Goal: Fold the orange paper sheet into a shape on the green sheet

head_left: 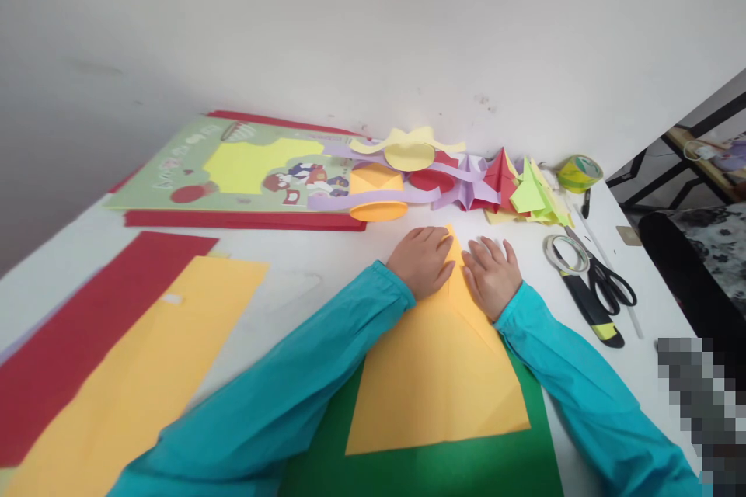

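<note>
A sheet of orange paper (434,373) lies in front of me, its far end folded in to a narrow point with a crease down the middle. My left hand (423,260) is closed on the left folded edge near the tip, thumb and fingers against the paper. On the opposite edge rests my right hand (493,276), fingers apart and bent, touching the paper without gripping it. Beneath the sheet is a green mat (466,466). Parts of the folded edges are hidden under both hands.
Red paper (110,326) and another orange sheet (145,349) lie left. Behind are a printed folder (157,171), paper strips and folded paper stars (501,178). Right are a tape roll (551,252), box cutter (588,311), scissors (606,287) and green-yellow tape (576,173).
</note>
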{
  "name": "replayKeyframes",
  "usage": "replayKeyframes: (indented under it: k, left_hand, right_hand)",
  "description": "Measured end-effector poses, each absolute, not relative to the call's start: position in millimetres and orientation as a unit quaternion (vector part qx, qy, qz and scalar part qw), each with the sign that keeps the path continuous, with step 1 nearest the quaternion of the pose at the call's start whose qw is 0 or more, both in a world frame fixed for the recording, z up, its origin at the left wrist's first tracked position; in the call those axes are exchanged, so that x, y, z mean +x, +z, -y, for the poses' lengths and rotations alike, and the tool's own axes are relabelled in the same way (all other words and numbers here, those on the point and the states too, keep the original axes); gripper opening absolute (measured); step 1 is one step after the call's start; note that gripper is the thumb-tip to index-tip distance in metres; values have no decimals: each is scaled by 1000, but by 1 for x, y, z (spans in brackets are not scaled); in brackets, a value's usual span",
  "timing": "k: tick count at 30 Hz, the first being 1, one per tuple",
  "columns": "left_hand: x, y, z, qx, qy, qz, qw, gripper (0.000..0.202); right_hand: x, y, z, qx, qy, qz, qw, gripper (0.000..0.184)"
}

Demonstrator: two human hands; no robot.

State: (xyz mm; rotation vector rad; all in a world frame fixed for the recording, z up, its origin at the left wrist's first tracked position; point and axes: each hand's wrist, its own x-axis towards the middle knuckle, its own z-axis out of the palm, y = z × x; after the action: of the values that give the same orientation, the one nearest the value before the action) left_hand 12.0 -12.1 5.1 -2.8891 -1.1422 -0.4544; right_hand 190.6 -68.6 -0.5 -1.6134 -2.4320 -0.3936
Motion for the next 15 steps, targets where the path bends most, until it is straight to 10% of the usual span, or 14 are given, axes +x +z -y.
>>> replayKeyframes:
  k: [15]
  left_hand:
    - [13, 5, 12, -920, -142, 365, 0, 38]
  right_hand:
    - [194, -2, 76, -532, -154, 826, 110, 32]
